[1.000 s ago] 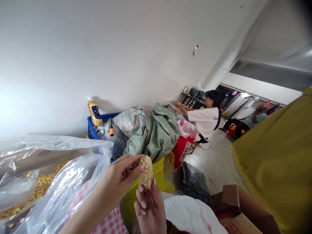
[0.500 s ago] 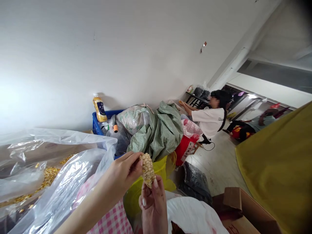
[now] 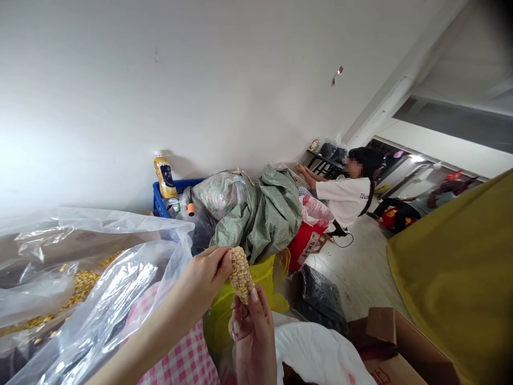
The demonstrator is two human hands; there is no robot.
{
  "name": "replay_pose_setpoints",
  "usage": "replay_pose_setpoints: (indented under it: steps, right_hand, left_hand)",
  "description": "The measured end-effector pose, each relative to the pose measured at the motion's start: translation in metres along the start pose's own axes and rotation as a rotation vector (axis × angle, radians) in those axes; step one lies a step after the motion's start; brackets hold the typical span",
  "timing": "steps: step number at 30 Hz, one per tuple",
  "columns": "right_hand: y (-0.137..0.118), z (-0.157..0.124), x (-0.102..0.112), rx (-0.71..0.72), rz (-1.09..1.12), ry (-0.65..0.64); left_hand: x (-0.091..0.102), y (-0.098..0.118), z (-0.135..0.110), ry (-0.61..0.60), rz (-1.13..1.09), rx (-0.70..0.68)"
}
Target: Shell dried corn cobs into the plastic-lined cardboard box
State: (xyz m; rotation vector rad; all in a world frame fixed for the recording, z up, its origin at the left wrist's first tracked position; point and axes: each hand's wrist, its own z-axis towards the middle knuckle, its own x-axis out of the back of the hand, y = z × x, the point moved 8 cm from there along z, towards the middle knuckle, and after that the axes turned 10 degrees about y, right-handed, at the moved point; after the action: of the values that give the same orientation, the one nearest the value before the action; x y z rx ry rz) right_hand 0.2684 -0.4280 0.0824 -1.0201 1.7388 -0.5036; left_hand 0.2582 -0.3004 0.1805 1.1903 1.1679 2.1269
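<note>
Between my two hands is a pale, dried corn cob [image 3: 241, 275], tilted, its top leaning left. My left hand [image 3: 214, 270] pinches the cob's upper end from the left, thumb and fingers closed on it. Around the lower end, the fingers of my right hand [image 3: 253, 321] are wrapped. To the left, a clear plastic bag [image 3: 132, 272] lies open, with loose yellow corn kernels [image 3: 83, 286] inside. Under my forearms shows a pink checked cloth [image 3: 180, 358], and a yellow bag [image 3: 262, 275] is behind the cob.
A blue crate [image 3: 160, 206] with bags and a yellow bottle [image 3: 164, 176] stands against the wall. Beside it are a green woven sack [image 3: 276, 214] and a red bag [image 3: 302, 243]. A white bag [image 3: 320, 350] and a cardboard box [image 3: 409, 342] are at lower right. A person [image 3: 344, 192] sits beyond.
My hands and the corn cob have shifted very slightly upward. Both hands keep their hold on the cob. The view has moved a little.
</note>
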Motion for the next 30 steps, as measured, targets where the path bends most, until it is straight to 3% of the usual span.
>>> replay_pose_setpoints:
  steps: [3,7,11,16,21,24,30]
  right_hand:
    - [0.004,-0.002,-0.002,-0.076,0.023,-0.007]
    - [0.01,-0.004,-0.007,-0.186,0.085,-0.037]
    - [0.009,-0.005,-0.012,-0.219,0.096,-0.04]
    - [0.002,-0.007,-0.009,-0.19,0.084,-0.055]
    - [0.0,-0.007,-0.004,-0.121,0.08,-0.093]
    - [0.006,-0.008,-0.007,-0.143,0.06,-0.121]
    - [0.01,-0.013,-0.006,-0.149,0.041,-0.143]
  left_hand:
    - [-0.002,-0.003,-0.001,-0.022,-0.018,0.081]
    - [-0.002,-0.002,0.0,-0.002,-0.055,0.072]
    - [-0.006,-0.015,-0.002,-0.062,-0.167,0.144]
    - [0.002,-0.029,-0.018,-0.046,-0.333,0.159]
    - [0.014,-0.048,-0.033,-0.102,-0.274,0.151]
    - [0.027,-0.057,-0.033,-0.065,-0.255,0.168]
    - [0.039,-0.061,-0.047,-0.066,-0.294,0.206]
